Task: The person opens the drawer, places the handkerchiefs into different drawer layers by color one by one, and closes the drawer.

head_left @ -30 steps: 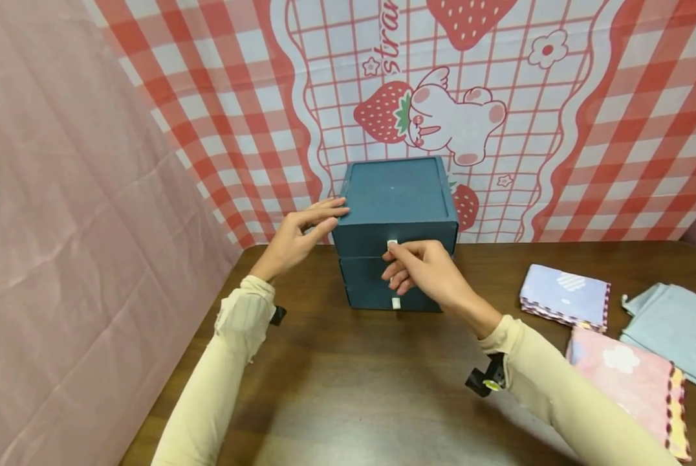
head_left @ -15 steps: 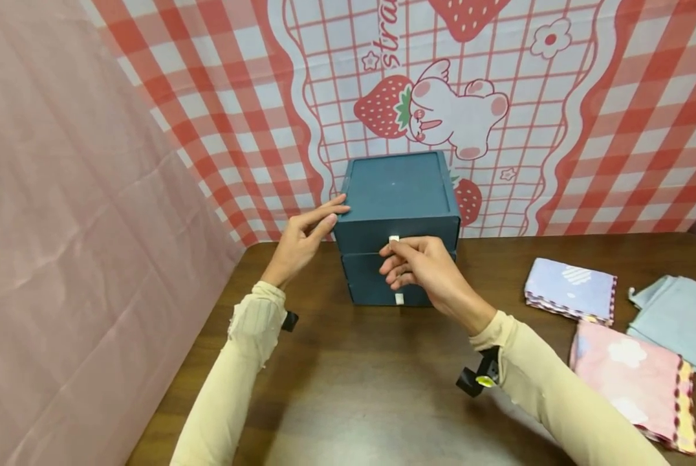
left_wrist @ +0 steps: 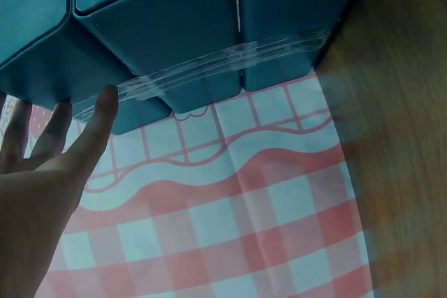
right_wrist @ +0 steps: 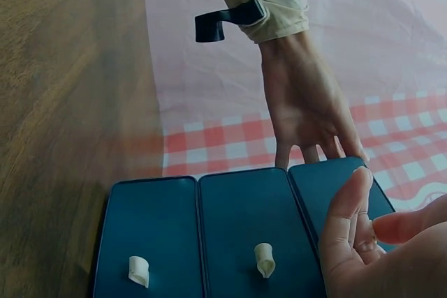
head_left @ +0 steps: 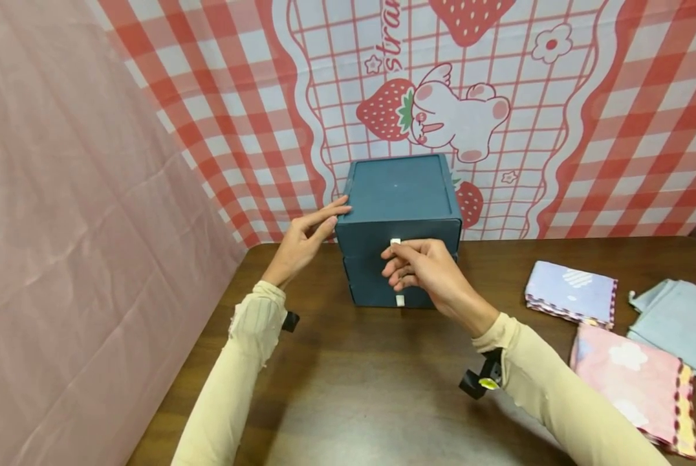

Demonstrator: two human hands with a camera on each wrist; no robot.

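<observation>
A dark teal unit of three stacked drawers stands against the patterned cloth. At the top drawer's small white pull tab, my right hand pinches with thumb and index finger, the other fingers loosely bent. My left hand lies with extended fingers along the unit's upper left edge. The right wrist view shows the white middle tab and the bottom tab untouched, while my right fingers hide the top one. Clear tape runs across the drawers' side in the left wrist view.
Folded cloths lie at the right of the brown table: a lavender one, a pink one and a pale blue one. Behind the unit hangs a red-checked strawberry cloth, and a pink curtain borders the left.
Both hands keep their places on the drawer unit. The two forearms have come slightly closer together, and the head view has shifted a little.
</observation>
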